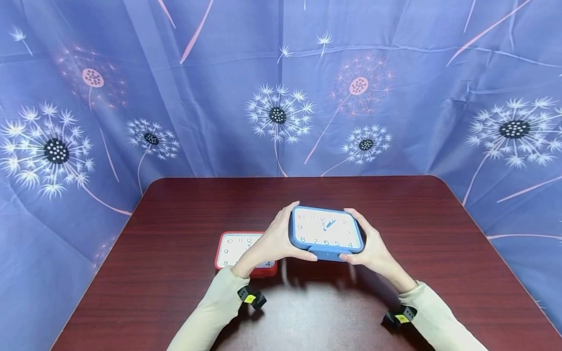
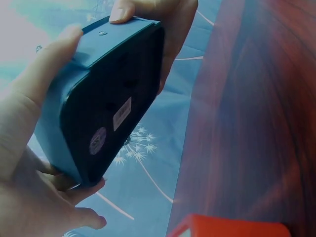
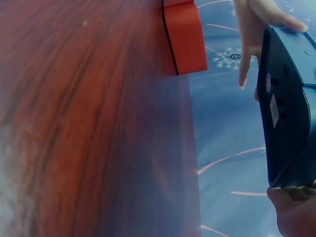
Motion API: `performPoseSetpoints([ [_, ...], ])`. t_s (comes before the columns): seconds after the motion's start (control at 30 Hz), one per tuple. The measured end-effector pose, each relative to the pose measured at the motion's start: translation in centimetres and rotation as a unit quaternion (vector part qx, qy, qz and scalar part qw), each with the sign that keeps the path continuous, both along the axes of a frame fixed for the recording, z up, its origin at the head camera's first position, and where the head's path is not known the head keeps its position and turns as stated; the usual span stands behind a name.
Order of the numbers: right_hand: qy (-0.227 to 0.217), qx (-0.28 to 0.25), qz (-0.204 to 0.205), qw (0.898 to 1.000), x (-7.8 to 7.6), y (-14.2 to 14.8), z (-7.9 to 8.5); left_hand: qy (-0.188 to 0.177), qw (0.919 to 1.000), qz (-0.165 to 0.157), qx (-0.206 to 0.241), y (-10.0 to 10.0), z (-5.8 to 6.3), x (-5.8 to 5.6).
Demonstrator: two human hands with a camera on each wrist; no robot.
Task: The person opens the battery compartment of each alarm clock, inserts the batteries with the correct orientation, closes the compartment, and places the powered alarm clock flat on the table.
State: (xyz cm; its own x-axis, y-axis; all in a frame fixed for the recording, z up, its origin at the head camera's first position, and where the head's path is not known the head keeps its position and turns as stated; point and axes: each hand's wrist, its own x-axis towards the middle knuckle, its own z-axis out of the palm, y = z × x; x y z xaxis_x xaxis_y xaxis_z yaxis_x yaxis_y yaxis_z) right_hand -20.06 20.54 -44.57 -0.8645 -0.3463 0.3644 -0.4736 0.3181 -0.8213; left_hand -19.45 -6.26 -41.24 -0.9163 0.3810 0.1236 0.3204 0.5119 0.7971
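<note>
A blue rectangular clock (image 1: 327, 229) with a white face is held above the table, its face turned up toward the head camera. My left hand (image 1: 277, 237) grips its left end, thumb along the lower edge. At the opposite end my right hand (image 1: 371, 246) holds it, thumb also at the lower edge. In the left wrist view the clock's dark back (image 2: 116, 98) shows a white label and a round sticker. A red clock (image 1: 232, 246) lies on the table behind my left wrist, which hides part of its face.
The dark reddish-brown table (image 1: 175, 209) has rounded far corners. A blue curtain (image 1: 219, 97) printed with dandelions hangs behind and beside it. Each wrist wears a black strapped camera, the left camera (image 1: 258, 300) being close to the red clock.
</note>
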Motion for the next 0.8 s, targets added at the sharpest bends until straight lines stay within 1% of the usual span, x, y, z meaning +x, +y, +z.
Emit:
performPoseSetpoints([
  [0.1,0.004,0.024,-0.006,1.000,0.0,0.1,0.3,-0.001,0.9999,0.003,-0.011,0.0,0.1,0.1],
  [0.17,0.009,0.036,-0.004,0.999,0.0,0.2,0.4,0.006,0.9999,0.001,-0.016,0.0,0.0,0.2],
  [0.43,0.032,0.087,0.016,0.996,-0.4,0.8,0.8,0.040,0.9980,-0.035,-0.034,0.1,-0.6,0.2],
  [0.57,0.036,0.107,0.018,0.993,-0.5,1.0,0.7,0.060,0.9957,-0.041,-0.057,0.2,-1.0,0.1],
  [0.63,0.035,0.114,0.019,0.993,-0.5,1.0,0.6,0.067,0.9940,-0.042,-0.076,0.3,-1.2,0.1],
  [0.8,0.024,0.127,0.021,0.991,-0.7,1.2,0.3,0.067,0.9903,-0.038,-0.116,0.6,-1.5,-0.1],
])
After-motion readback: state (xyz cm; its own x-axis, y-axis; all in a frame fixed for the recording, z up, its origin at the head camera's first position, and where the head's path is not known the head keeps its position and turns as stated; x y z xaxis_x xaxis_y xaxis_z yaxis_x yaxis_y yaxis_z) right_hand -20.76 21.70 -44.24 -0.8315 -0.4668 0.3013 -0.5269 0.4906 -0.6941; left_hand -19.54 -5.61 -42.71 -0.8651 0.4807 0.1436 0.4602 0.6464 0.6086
